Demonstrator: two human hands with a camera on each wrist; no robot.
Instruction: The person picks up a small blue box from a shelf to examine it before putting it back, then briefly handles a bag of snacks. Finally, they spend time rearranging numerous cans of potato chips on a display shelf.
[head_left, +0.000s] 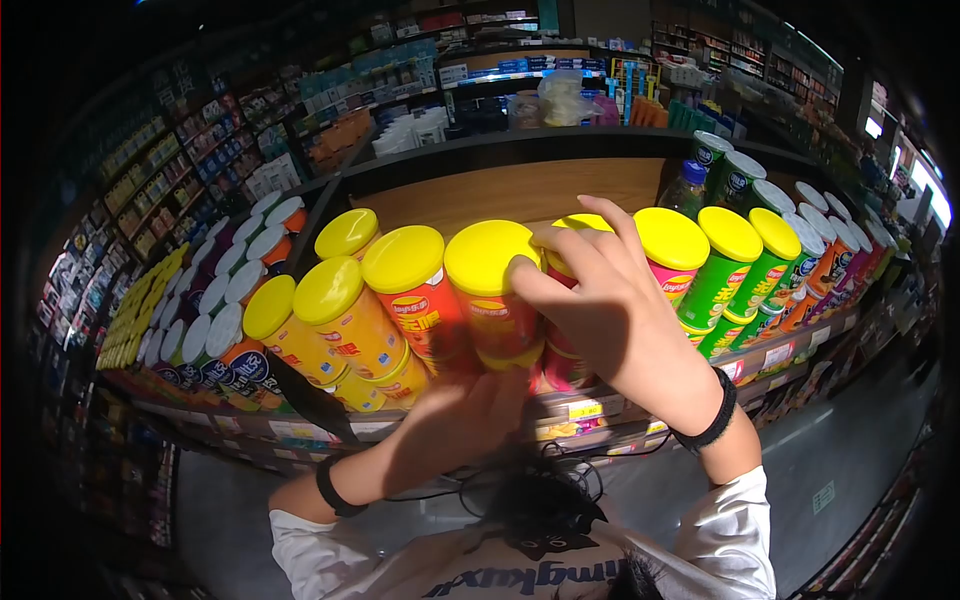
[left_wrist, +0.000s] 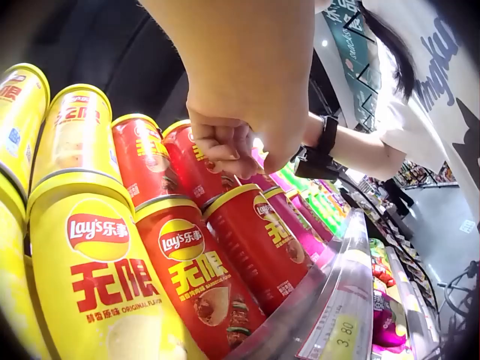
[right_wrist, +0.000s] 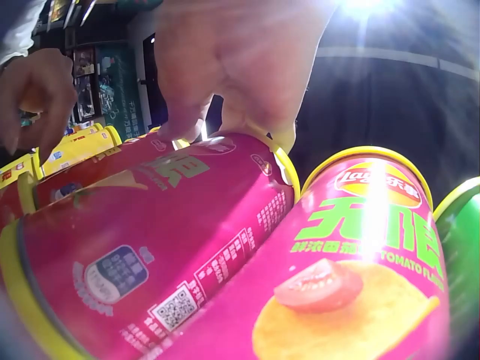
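My right hand (head_left: 615, 310) is over the front row of chip cans, fingers bent around the yellow lid of a pink can of potato chips (right_wrist: 180, 247). Its thumb overlaps the lid of the adjacent red can of potato chips (head_left: 497, 305) in the head view. The right wrist view has the fingertips at the pink can's rim, beside another pink can (right_wrist: 352, 255) marked tomato flavor. My left hand (head_left: 465, 415) hangs low before the red cans, fingers loosely curled, nothing visible in them. In the left wrist view, the left hand (left_wrist: 232, 135) overlaps an upper red can (left_wrist: 187, 161).
Yellow cans (head_left: 330, 300) stand to the left, green cans (head_left: 725, 270) to the right, stacked in tiers. A dark divider (head_left: 305, 400) separates white-lidded cans (head_left: 235, 340). Price labels (left_wrist: 341, 330) line the shelf edge. A blue-capped bottle (head_left: 686, 190) stands behind.
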